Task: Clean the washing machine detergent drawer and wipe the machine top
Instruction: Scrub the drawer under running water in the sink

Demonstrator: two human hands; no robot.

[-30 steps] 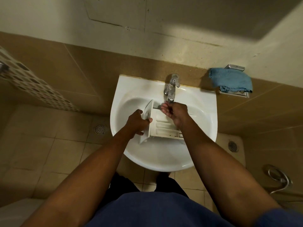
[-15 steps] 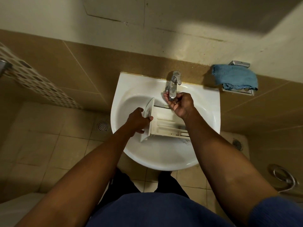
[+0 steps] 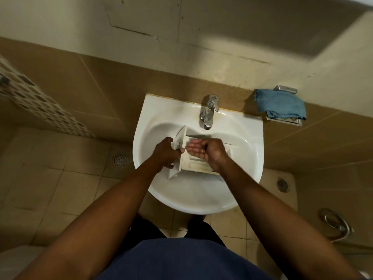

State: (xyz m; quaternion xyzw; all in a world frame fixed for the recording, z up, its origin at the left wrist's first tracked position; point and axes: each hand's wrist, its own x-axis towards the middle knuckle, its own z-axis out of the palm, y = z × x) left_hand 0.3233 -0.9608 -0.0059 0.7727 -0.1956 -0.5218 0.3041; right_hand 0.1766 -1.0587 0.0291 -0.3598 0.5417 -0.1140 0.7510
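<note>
A white detergent drawer (image 3: 192,164) lies in the white sink (image 3: 159,112) below the chrome tap (image 3: 209,112). My left hand (image 3: 164,153) grips the drawer's front panel at its left end and holds it tilted. My right hand (image 3: 203,149) hovers over the drawer's compartments, palm up and cupped, fingers wet, with nothing in it. A thin stream of water falls from the tap just behind the hand.
A blue cloth (image 3: 280,105) lies on a metal wall holder right of the sink. Floor drains (image 3: 120,159) sit left and right of the basin. A chrome hose fitting (image 3: 335,223) is on the right wall. Tiled floor lies below.
My right hand has left the tap and dropped down over the drawer, turning palm up. The left hand keeps its grip on the drawer's front.
</note>
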